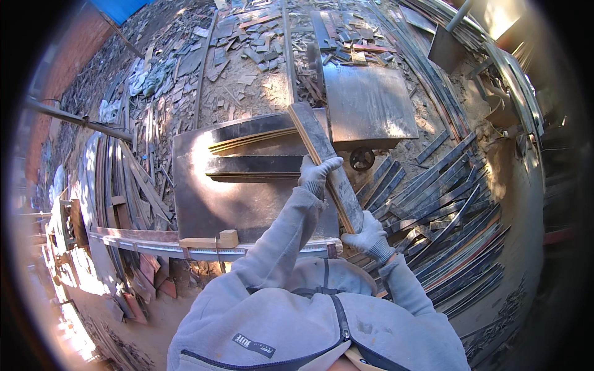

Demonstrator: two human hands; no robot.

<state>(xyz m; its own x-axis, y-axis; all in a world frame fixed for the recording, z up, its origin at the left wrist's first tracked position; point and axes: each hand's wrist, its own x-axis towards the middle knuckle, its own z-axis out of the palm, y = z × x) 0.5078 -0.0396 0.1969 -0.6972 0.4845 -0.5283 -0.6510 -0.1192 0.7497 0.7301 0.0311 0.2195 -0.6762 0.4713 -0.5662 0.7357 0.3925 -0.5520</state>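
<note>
A long, narrow wooden plank [343, 188], dusty and dark on its upper face, slants across the dark metal table [247, 210]. Its far end points away to the left, beyond the table's back edge. My left hand [318, 173], in a pale knit glove, grips the plank near its middle. At the near end, my gloved right hand [371, 240] is closed around it. Left of the plank, thin strips [253, 141] and a dark board piece [260, 166] lie on the table.
A small wood block [228, 238] sits on the table's front rail [148, 242]. Beyond stands a second metal surface [371, 102] with a handwheel [362, 159] below. Many dark strips [458, 247] are piled at right. Offcuts [260, 52] litter the ground behind; long boards [114, 179] lie left.
</note>
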